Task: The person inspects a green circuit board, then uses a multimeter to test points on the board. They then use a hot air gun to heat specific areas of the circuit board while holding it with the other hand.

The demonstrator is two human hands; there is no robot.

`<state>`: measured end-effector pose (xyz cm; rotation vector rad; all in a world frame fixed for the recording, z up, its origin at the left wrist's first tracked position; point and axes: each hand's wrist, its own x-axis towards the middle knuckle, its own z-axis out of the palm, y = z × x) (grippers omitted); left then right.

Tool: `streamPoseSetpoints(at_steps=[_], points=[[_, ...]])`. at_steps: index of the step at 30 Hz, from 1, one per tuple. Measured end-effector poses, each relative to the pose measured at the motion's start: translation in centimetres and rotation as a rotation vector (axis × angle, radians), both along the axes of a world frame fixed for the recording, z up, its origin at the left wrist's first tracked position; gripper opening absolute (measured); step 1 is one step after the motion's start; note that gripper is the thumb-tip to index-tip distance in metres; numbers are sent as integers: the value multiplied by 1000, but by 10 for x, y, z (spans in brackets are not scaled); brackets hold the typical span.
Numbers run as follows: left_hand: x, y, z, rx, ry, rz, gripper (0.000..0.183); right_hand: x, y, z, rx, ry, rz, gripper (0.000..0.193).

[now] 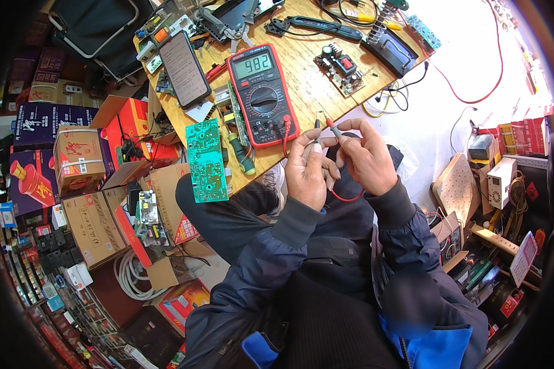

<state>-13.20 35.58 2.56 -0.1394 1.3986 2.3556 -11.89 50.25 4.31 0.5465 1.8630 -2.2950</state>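
Head view, left hand (308,175) pinching dark probe (317,125), right hand (369,163) pinching red probe (333,127), both jutting past fingertips (316,149).

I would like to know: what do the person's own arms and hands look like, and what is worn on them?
The navy jacket sleeves look slightly shiny and creased, ending in dark grey ribbed cuffs. The left hand and right hand wear no gloves.

We see a phone (184,69) on the wooden table (303,77). We spot a coiled white cable (124,278) near a brown carton (92,232).
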Motion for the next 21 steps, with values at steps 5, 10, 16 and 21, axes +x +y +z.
streamPoseSetpoints(at_steps=[5, 10, 16, 21], points=[[0, 0, 0, -5, 0, -5, 27, 1, 0, -1, -13, 6, -11, 27], [0, 1, 0, 3, -7, 4, 27, 0, -3, -5, 9, 11, -53, 28], [0, 0, 0, 6, -5, 3, 27, 0, -2, -7, 14, 18, -67, 28], [0, 0, 1, 0, 1, 1, 27, 0, -4, -6, -2, 35, -78, 28]])
